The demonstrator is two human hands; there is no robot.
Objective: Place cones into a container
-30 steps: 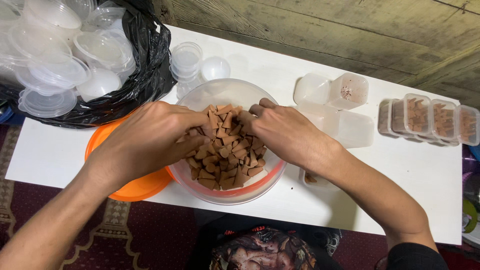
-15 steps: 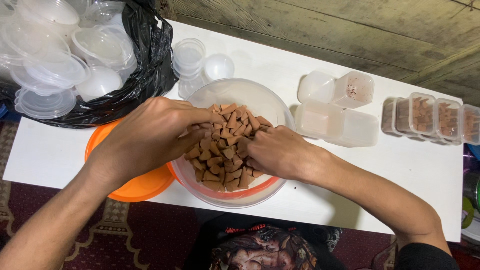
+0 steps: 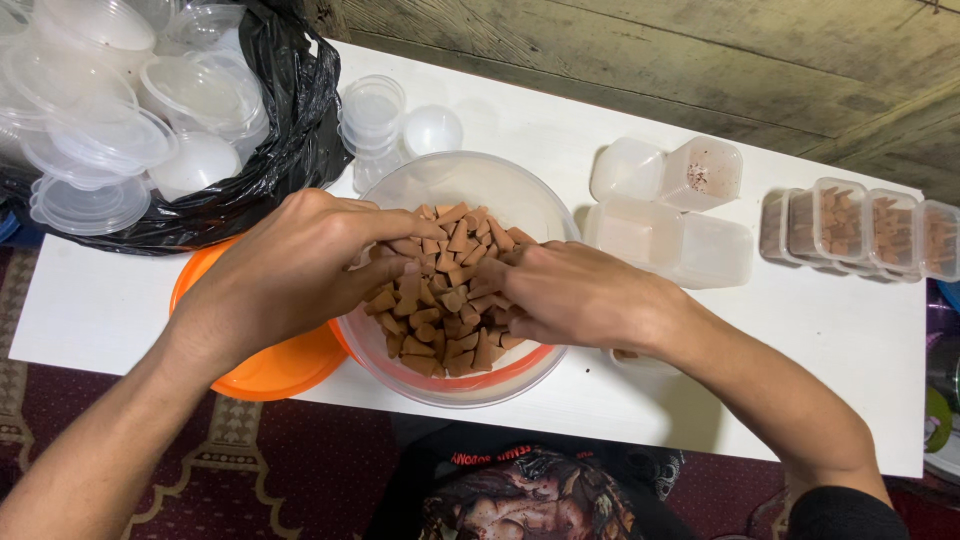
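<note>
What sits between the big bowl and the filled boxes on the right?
In the head view, a cluster of clear square tubs sits between the bowl and the filled boxes, mostly empty.

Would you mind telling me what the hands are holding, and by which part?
Both the left hand and right hand reach into the brown cones; whether either actually grips any cannot be told.

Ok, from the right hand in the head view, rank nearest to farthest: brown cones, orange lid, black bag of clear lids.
1. Brown cones: under the right hand, in the bowl.
2. Orange lid: left of the bowl.
3. Black bag: far left corner.
</note>
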